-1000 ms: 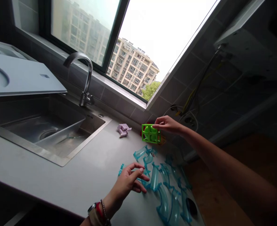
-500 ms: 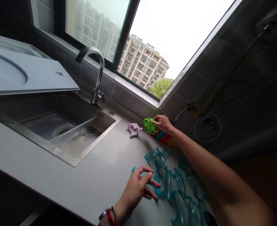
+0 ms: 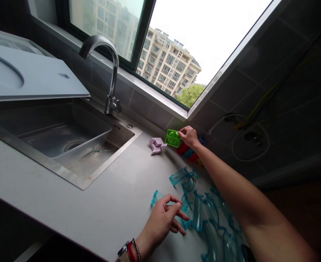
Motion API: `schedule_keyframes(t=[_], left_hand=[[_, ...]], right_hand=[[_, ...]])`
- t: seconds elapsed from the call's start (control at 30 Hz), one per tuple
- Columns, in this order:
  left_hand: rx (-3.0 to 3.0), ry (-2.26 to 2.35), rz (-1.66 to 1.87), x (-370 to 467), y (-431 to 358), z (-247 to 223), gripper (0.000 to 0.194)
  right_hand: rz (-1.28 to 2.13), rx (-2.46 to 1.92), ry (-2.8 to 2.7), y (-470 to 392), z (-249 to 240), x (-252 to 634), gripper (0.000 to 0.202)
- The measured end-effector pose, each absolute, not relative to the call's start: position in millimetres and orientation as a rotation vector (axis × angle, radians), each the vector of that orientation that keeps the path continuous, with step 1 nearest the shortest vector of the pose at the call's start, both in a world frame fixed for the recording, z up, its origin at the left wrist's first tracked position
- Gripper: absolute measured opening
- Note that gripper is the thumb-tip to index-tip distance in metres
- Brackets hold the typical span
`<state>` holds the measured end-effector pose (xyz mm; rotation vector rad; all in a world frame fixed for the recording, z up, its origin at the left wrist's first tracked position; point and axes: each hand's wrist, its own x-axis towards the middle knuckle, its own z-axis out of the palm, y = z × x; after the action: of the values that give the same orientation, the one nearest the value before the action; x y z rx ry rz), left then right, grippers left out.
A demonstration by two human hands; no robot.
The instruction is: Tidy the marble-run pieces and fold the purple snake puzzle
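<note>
At the back of the counter my right hand (image 3: 189, 136) pinches the edge of a bright green open-frame toy block (image 3: 172, 138). Red, blue and yellow blocks (image 3: 189, 153) stand right beside it, partly hidden by my hand and forearm. Just left of the green block lies a small group of lilac boxes (image 3: 156, 145). My left hand (image 3: 167, 216) hovers over the front of the counter with its fingers apart and nothing in them. Below and behind it, a translucent teal track piece (image 3: 157, 196) is partly covered. Several more teal pieces (image 3: 197, 211) spread out to its right.
A steel sink (image 3: 95, 178) with a chrome faucet (image 3: 113, 72) is set into the grey counter (image 3: 116, 203). A white panel (image 3: 45, 76) lies across the sink's back left. Behind runs a window ledge (image 3: 149, 92); a white cable (image 3: 233, 145) loops on the dark wall at right.
The green block has turned slightly in my right hand's grip and now shows its face more squarely. My left hand stays nearly in place. The view has shifted a little.
</note>
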<state>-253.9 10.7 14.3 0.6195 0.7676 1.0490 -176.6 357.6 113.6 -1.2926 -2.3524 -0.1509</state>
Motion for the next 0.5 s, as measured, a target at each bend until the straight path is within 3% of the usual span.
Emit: schedule_keyframes(t=[0.5], left_hand=[[0.607,0.733,1.046,-255,11,14,0.038]], right_hand=[[-0.256,-1.514,-2.526,372,77,-173,0.024]])
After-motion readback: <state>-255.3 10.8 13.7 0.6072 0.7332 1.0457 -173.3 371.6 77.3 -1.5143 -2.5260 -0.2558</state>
